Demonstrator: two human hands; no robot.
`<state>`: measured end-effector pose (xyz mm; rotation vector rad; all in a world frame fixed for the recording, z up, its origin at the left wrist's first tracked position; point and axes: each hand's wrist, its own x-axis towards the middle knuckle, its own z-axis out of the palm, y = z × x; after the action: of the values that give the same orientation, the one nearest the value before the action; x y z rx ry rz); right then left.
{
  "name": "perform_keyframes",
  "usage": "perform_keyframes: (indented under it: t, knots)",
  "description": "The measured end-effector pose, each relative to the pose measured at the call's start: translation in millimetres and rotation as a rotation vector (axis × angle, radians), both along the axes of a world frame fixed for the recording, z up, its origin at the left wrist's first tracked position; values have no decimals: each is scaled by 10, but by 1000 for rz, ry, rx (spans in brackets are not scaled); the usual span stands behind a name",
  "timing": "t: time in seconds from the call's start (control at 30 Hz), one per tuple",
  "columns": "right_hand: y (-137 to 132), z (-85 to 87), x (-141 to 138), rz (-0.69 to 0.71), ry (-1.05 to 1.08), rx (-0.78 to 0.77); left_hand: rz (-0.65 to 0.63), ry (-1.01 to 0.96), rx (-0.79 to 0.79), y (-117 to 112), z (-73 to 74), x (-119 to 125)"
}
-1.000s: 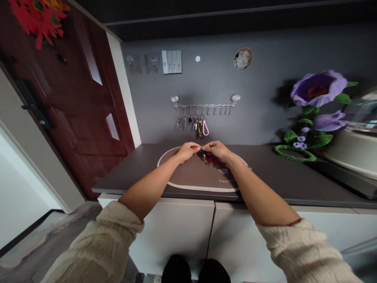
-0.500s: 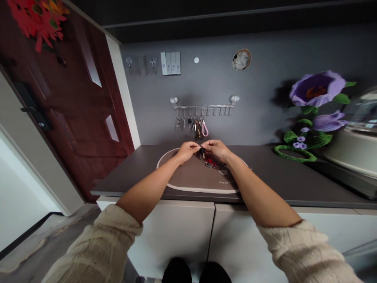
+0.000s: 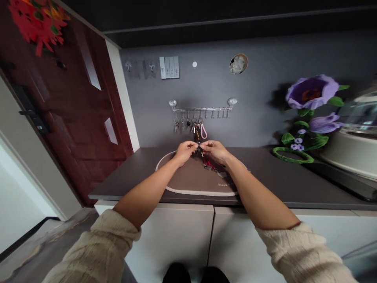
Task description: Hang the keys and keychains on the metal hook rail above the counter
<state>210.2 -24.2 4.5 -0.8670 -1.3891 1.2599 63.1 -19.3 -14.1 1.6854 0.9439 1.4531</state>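
Observation:
My left hand [image 3: 186,151] and my right hand [image 3: 215,150] meet above the mat, thumbs and forefingers pinched on a small bunch of keys [image 3: 200,150] between them. Its ring shows at the fingertips, with dark and metal keys hanging below. Under my right hand, more keys with something red [image 3: 209,166] lie on the brown oval mat [image 3: 188,179]. Just behind my hands, a hook rail [image 3: 203,109] is fixed to the wall. Several key rings [image 3: 194,126] hang from its left half, one with a pink loop strap [image 3: 203,131]. The hooks on the right carry nothing.
A purple flower ornament [image 3: 312,92] with a green base stands on the dark counter [image 3: 265,177] at right, beside a white appliance [image 3: 353,149]. A dark red door [image 3: 76,114] is at left. A shelf [image 3: 235,19] overhangs the counter above.
The bunch of keys has risen slightly between my fingertips, and its ring now shows more clearly. My hands stay close together. The view has tilted a little.

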Motion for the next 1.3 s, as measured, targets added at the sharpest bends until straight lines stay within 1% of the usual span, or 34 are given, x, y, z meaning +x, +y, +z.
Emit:
perform_keyframes:
  t: [0.2, 0.3, 0.4, 0.5, 0.6, 0.73, 0.8, 0.9, 1.1, 1.3]
  knots:
    - [4, 5, 2, 7, 19, 38, 2, -46, -19, -7, 12, 22]
    - [37, -5, 11, -16, 19, 102, 11, -57, -12, -2, 45, 55]
    - [88, 9, 38, -57, 1, 195, 28, -49, -3, 10, 125, 87]
    - [130, 80, 79, -98, -40, 285, 47, -36, 4, 26, 235, 113]
    - [157, 192, 124, -120, -56, 342, 74, -43, -8, 38, 335, 147]
    - [195, 343, 181, -112, -35, 341, 82, -104, -26, 60, 394, 211]
    - [216, 407, 208, -109, -17, 307, 84, -143, -41, 84, 379, 236]
    - [247, 490, 244, -127, -9, 268, 95, -171, -45, 132, 306, 253]
    - [338, 611, 271, -179, -9, 216, 89, -128, -51, 194, 142, 243]
    - [523, 662, 230, -215, 28, 150, 82, -115, -63, 219, 96, 232]
